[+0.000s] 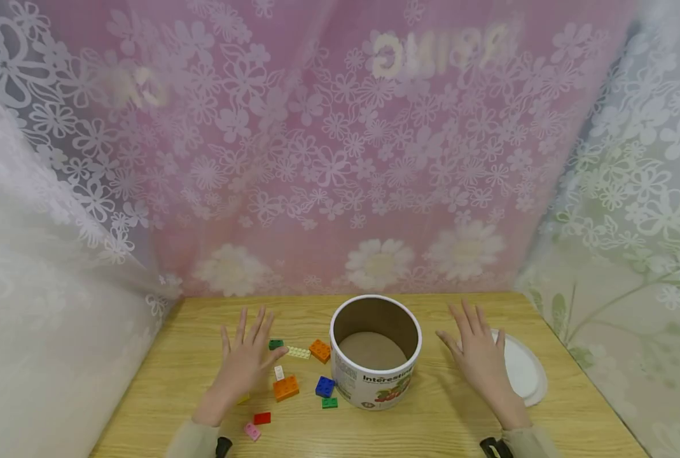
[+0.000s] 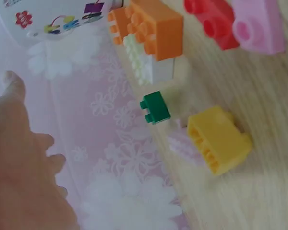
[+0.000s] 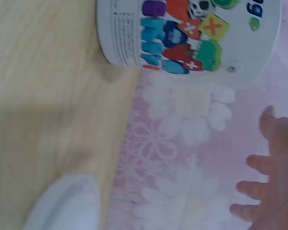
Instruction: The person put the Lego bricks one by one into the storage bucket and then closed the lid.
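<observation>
My left hand (image 1: 242,366) hovers over the left of the table with fingers spread, holding nothing. Toy building bricks lie under and beside it: an orange brick (image 1: 285,388), a white brick (image 1: 279,373), a pale yellow brick (image 1: 299,352), a dark green brick (image 1: 276,344), a red brick (image 1: 262,418) and a pink brick (image 1: 252,431). In the left wrist view a yellow brick (image 2: 218,139) stands by a lilac brick (image 2: 187,146). My right hand (image 1: 479,362), also spread and holding nothing, is above the left part of a white round lid (image 1: 531,375).
A lidless white bucket (image 1: 351,375) with printed sides stands between the hands, its inside showing only the bottom. Close to its left are another orange brick (image 1: 320,350), a blue brick (image 1: 325,387) and a green brick (image 1: 329,402). Flowered curtains (image 1: 328,165) enclose the wooden table (image 1: 431,432).
</observation>
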A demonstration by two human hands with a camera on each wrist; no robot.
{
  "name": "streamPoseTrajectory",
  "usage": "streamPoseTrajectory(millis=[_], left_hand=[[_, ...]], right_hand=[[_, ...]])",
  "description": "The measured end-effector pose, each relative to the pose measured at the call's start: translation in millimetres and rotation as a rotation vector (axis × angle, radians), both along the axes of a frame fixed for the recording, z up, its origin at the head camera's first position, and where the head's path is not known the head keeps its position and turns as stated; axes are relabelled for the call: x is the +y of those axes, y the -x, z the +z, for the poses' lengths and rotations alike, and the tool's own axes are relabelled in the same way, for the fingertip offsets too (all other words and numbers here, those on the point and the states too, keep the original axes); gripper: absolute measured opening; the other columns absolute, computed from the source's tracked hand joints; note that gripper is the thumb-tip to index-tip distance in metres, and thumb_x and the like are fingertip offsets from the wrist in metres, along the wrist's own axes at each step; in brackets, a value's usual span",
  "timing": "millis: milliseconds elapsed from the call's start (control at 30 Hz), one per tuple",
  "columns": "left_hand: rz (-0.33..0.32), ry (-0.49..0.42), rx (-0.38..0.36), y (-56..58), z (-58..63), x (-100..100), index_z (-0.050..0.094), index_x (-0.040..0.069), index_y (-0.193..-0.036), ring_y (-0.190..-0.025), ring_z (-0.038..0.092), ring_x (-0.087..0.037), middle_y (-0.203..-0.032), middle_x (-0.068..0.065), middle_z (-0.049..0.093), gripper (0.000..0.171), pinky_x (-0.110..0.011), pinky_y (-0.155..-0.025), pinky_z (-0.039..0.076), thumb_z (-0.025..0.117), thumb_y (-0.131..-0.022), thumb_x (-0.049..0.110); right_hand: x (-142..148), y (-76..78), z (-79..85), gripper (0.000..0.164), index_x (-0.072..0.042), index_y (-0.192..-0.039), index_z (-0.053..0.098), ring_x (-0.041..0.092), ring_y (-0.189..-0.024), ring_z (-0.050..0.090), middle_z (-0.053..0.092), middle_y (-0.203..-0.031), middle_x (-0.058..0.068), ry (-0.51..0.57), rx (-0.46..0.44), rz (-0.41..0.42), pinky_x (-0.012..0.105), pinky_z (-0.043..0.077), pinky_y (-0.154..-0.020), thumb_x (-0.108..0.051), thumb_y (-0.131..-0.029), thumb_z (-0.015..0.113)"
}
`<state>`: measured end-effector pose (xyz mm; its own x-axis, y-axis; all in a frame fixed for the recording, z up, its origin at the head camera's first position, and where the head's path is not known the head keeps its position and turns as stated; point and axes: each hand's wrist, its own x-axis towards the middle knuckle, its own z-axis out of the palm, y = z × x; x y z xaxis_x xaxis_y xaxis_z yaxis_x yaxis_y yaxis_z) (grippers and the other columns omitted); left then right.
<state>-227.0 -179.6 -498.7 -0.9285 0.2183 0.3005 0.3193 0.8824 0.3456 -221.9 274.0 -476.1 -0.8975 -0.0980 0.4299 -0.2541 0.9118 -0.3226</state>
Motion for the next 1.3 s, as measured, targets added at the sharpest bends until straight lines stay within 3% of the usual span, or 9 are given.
streamPoseTrajectory(millis=[167,300,467,733,967,1300], left_hand=[[-0.028,-0.134,0.022,4.3,8.6,-6.3,0.024,0.015,-0.163,-0.154,0.009,-0.043,-0.164,-0.015,0.028,0.075,-0.079,-0.111,-0.002,0.059,-0.102,0.042],[-0.041,-0.227,0.048,5.9,13.8,-9.2,0.031,0.013,-0.16,-0.152,0.02,-0.04,-0.162,-0.014,0.035,0.065,-0.075,-0.115,0.006,0.056,-0.105,0.036],[-0.052,-0.296,0.106,4.1,17.9,-8.4,0.042,0.01,-0.155,-0.147,0.033,-0.04,-0.157,-0.016,0.043,0.055,-0.069,-0.116,0.021,0.056,-0.106,0.03],[-0.053,-0.387,0.206,2.1,17.8,-8.6,0.053,0.009,-0.147,-0.14,0.043,-0.04,-0.149,-0.016,0.052,0.043,-0.068,-0.109,0.034,0.055,-0.106,0.023],[-0.002,-0.447,0.187,-2.5,17.0,-20.2,0.056,0.01,-0.144,-0.137,0.046,-0.041,-0.147,-0.017,0.053,0.039,-0.067,-0.108,0.037,0.052,-0.108,0.023],[0.05,-0.395,0.347,1.6,2.5,-43.3,0.069,0.0,-0.122,-0.107,0.068,-0.035,-0.117,-0.015,0.072,0.026,-0.053,-0.089,0.055,0.067,-0.096,0.001]], right_hand=[[-4.3,7.8,13.8,0.062,-0.013,-0.156,0.04,0.048,-0.14,0.037,0.038,-0.157,0.022,-0.014,0.18,0.053,0.076,0.027,-0.106,-0.035,-0.102,0.061],[-14.8,13.3,19.5,0.057,-0.011,-0.153,0.045,0.045,-0.135,0.046,0.045,-0.153,0.02,-0.077,0.25,0.152,0.07,0.034,-0.106,-0.029,-0.102,0.062],[-35.8,12.3,20.7,0.057,-0.008,-0.153,0.044,0.036,-0.14,0.045,0.044,-0.156,0.015,-0.185,0.189,0.259,0.068,0.032,-0.11,-0.034,-0.104,0.057],[-55.0,11.7,12.1,0.061,-0.009,-0.154,0.044,0.029,-0.143,0.043,0.043,-0.158,0.011,-0.3,0.071,0.289,0.065,0.03,-0.115,-0.036,-0.101,0.061],[-55.0,10.6,6.1,0.06,-0.008,-0.154,0.043,0.03,-0.144,0.043,0.041,-0.159,0.012,-0.289,0.016,0.265,0.063,0.028,-0.116,-0.037,-0.103,0.057],[-56.6,8.9,4.7,0.058,-0.003,-0.151,0.047,0.03,-0.141,0.046,0.044,-0.156,0.015,-0.272,0.036,0.264,0.059,0.031,-0.117,-0.033,-0.103,0.058]])
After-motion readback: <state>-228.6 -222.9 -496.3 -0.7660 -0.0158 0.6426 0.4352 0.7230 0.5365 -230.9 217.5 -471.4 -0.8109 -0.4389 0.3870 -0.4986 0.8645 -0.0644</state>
